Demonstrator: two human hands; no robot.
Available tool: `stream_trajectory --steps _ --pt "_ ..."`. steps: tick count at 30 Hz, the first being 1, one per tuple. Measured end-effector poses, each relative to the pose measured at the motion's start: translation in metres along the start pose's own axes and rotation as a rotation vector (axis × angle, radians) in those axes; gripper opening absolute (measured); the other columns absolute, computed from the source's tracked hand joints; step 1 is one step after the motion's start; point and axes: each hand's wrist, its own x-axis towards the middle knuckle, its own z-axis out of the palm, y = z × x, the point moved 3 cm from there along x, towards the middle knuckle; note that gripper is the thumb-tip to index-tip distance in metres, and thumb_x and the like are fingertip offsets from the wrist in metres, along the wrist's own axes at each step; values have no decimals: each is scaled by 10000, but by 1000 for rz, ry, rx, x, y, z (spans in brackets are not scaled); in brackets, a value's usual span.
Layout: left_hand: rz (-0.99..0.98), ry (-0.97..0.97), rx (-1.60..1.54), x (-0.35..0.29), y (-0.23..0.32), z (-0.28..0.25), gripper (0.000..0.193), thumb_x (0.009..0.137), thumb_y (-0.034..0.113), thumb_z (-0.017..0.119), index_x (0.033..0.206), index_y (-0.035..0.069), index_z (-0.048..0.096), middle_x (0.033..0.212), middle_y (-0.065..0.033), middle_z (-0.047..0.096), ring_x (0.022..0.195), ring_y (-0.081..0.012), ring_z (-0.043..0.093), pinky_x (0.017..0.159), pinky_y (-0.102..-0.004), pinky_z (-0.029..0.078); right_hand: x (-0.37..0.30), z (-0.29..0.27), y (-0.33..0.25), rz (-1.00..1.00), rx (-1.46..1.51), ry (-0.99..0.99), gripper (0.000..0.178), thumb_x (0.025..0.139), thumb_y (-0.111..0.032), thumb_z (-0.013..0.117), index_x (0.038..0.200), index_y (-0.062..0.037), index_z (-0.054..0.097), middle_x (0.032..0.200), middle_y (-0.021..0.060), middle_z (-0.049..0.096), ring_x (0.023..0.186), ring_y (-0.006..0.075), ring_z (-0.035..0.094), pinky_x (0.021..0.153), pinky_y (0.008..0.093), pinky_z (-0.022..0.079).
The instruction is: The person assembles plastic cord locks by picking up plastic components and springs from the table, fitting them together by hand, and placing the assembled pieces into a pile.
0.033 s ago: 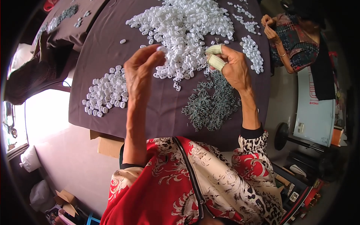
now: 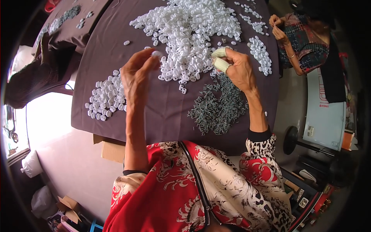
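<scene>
My left hand (image 2: 134,77) pinches a small white oval plastic piece (image 2: 156,53) between thumb and fingertips, above the dark tablecloth. Pale ribbed finger covers (image 2: 222,65) are on the thumb and forefinger of my right hand (image 2: 242,71). Those two fingers are closed together, and whatever lies between them is too small to make out. A large heap of white oval pieces with holes (image 2: 193,27) spreads beyond and between my hands. Below my right hand lies a pile of short grey-green pins (image 2: 218,108). Beside my left wrist sits a smaller group of white pieces (image 2: 105,96).
More white pieces (image 2: 259,56) lie along the table's right side. A person (image 2: 305,42) works with both hands at the right. At the far left, another person's arm (image 2: 42,54) reaches toward a second table (image 2: 87,33). A cardboard box (image 2: 113,150) stands below the near edge.
My left hand has shifted a little to the left with the white oval piece in its fingertips. The right hand stays almost in place.
</scene>
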Motion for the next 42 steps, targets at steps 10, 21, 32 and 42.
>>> stream_trajectory --steps 10,21,32,42 --pt "74 168 968 -6 -29 -114 238 736 134 607 938 10 621 776 -126 643 674 -189 621 622 -291 472 -8 48 54 -92 -461 -117 127 682 -61 603 774 15 560 655 168 557 569 311 543 523 364 411" --pt "250 -206 780 -24 -33 -15 146 725 85 632 845 3 628 739 -110 616 632 -188 611 580 -279 472 -20 88 37 -265 -385 -187 148 678 -99 639 785 -25 569 724 115 582 657 297 574 595 375 447" --pt "-92 -364 370 -38 -62 19 177 721 53 628 879 -25 606 757 -79 621 652 -161 588 623 -281 462 -13 83 46 68 45 -194 317 739 -325 645 828 -28 581 676 66 606 575 134 566 539 287 435" --pt "-390 -393 -327 -35 -29 50 157 791 82 606 907 -22 595 766 -60 606 679 -119 553 685 -253 451 -18 47 4 128 433 -45 157 787 -128 528 854 -4 597 674 18 610 583 55 540 534 194 416"
